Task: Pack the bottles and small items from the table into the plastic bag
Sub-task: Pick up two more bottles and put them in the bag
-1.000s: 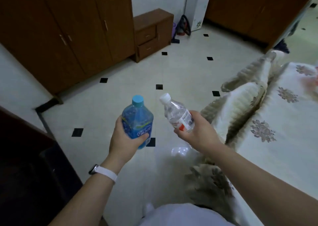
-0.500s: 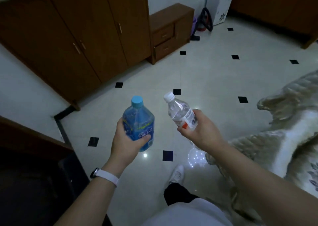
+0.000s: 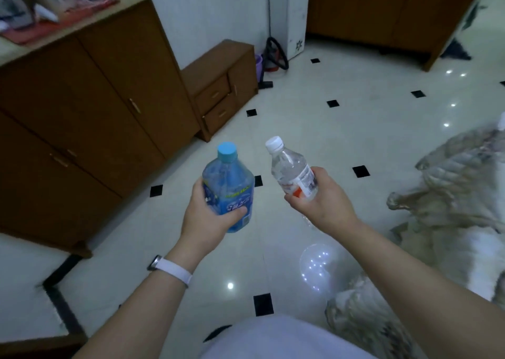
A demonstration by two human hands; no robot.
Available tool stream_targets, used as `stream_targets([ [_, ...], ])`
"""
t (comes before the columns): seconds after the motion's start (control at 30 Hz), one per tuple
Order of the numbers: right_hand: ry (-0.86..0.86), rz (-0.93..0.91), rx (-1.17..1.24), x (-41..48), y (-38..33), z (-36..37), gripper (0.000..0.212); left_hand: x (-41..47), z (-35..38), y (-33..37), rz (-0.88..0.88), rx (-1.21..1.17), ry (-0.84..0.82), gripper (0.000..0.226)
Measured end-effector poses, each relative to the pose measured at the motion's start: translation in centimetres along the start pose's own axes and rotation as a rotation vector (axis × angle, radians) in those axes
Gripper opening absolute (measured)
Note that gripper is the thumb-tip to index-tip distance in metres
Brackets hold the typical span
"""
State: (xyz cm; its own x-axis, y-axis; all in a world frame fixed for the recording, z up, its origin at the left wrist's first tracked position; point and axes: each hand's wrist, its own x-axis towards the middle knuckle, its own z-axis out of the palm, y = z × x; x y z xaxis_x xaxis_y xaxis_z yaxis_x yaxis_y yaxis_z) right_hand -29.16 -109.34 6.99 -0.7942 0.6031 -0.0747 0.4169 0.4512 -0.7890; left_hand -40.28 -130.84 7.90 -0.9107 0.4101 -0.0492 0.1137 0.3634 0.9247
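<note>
At the centre of the frame, the left hand (image 3: 207,216) grips a blue bottle (image 3: 228,186) upright, while just right of it the right hand (image 3: 322,200) clasps a clear bottle (image 3: 293,173) tilted leftward.

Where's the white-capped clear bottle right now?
Head view, just right of centre: the clear bottle is gripped in the right hand above the tiled floor, beside the blue bottle in the left hand.

Blue bottle (image 3: 228,186); clear bottle (image 3: 293,171), white cap.
</note>
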Motion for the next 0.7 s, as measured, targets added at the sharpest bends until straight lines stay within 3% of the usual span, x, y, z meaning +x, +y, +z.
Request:
stream_targets([
  [0.33,0.178,0.230,-0.054,10.4,2.3,-0.1,0.039,16.6,5.4,-1.0,0.071,-0.061,-0.232,0.082],
  [0.7,0.398,0.414,-0.097,24.7,-3.0,0.5,0.045,38.4,8.2,1.0,0.142,-0.104,-0.526,0.079],
])
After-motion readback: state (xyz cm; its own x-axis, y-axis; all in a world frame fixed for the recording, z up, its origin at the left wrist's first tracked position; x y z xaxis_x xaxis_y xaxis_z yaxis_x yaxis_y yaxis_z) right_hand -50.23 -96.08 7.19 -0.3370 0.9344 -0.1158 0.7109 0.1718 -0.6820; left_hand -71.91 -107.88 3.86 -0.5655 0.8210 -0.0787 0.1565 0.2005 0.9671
